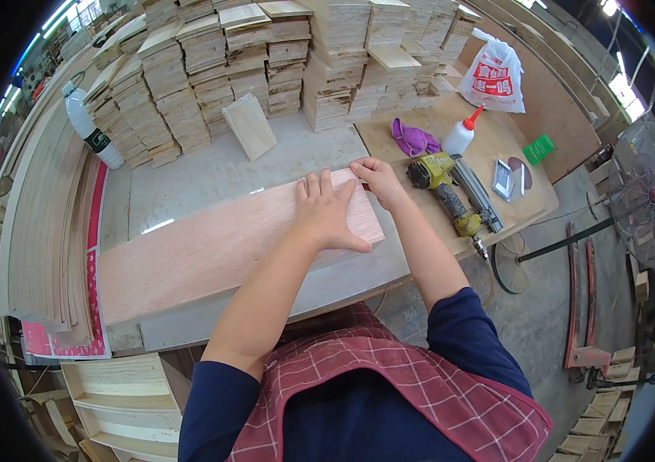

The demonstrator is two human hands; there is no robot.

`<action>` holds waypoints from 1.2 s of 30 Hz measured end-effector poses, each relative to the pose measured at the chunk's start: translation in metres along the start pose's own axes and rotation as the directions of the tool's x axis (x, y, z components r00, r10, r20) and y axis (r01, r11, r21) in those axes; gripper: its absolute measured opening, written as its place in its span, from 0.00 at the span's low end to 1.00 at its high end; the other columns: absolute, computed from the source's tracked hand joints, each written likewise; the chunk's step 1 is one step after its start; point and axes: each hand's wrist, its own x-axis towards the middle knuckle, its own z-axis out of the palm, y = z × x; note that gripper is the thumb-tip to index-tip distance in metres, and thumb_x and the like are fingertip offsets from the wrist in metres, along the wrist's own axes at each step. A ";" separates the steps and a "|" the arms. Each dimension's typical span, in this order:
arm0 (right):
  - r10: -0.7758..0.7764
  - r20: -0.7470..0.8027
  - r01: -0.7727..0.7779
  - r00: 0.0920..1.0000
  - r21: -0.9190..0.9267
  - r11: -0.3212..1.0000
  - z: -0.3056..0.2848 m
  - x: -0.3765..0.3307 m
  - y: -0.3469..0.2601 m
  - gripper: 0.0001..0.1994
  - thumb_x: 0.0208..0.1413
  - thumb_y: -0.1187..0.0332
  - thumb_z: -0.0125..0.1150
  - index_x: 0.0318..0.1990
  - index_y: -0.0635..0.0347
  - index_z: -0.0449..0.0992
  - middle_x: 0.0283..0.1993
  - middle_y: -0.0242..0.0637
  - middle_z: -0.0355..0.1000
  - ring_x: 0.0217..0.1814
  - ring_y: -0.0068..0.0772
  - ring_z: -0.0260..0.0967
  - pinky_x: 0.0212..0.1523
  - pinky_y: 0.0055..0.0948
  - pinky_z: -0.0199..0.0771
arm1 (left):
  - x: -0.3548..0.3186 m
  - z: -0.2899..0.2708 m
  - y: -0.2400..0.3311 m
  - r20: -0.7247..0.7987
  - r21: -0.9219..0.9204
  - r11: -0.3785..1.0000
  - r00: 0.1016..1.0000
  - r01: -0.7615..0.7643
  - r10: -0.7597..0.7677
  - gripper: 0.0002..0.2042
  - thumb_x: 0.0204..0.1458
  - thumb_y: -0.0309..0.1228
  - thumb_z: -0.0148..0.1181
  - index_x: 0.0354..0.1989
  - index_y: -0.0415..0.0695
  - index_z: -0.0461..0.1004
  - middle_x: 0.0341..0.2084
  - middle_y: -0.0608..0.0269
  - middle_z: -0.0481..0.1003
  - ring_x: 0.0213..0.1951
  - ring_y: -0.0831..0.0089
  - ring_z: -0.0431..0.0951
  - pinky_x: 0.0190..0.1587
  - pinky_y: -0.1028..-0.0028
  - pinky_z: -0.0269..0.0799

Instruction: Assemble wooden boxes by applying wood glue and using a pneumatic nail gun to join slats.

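Observation:
A long, pale pinkish wooden board [212,250] lies slantwise across the grey worktable [189,177]. My left hand [324,214] presses flat on top near its right end, fingers spread and thumb reaching toward the near right corner. At the far right corner, my right hand [376,181] is closed, thumb and forefinger pinching the board's edge; the fingertips partly hide that spot. To the right of the hands, a yellow-green and black nail gun [451,192] rests on a brown board. Behind it stand a white glue bottle [458,137] with a red nozzle and a purple cloth-like item [414,140].
Stacks of wooden pieces [189,85] line the table's back, with one loose block [249,127] before them. Long thin panels [50,231] and a water bottle [90,127] stand left. A white plastic bag [493,75], green container [538,149] and fan [643,192] are right.

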 end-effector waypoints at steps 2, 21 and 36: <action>-0.018 -0.020 0.018 1.000 0.013 1.000 0.000 0.000 0.002 0.08 0.52 0.63 0.57 0.36 0.55 0.74 0.30 0.24 0.69 0.31 0.16 0.62 0.32 0.20 0.62 | 0.000 0.000 0.001 -0.014 -0.011 1.000 1.000 0.000 0.000 0.53 0.16 0.59 0.64 0.59 0.50 0.54 0.57 0.38 0.48 0.59 0.42 0.44 0.59 0.51 0.36; -0.241 -0.460 -0.418 0.855 -0.885 0.205 -0.143 -0.069 0.003 0.34 0.38 0.64 0.60 0.56 0.60 0.56 0.44 0.48 0.69 0.45 0.45 0.68 0.46 0.37 0.67 | -0.001 0.002 -0.003 0.005 -0.045 0.999 1.000 0.004 -0.004 0.54 0.19 0.60 0.62 0.60 0.46 0.52 0.59 0.36 0.45 0.60 0.41 0.42 0.61 0.53 0.33; 0.251 -0.383 -0.445 0.889 -0.590 0.674 -0.091 -0.081 -0.140 0.08 0.36 0.71 0.61 0.23 0.65 0.68 0.16 0.35 0.65 0.14 0.26 0.64 0.15 0.25 0.65 | -0.004 0.005 -0.005 -0.046 -0.101 0.994 0.999 -0.028 0.023 0.50 0.19 0.58 0.64 0.55 0.43 0.57 0.58 0.38 0.48 0.60 0.43 0.44 0.60 0.53 0.34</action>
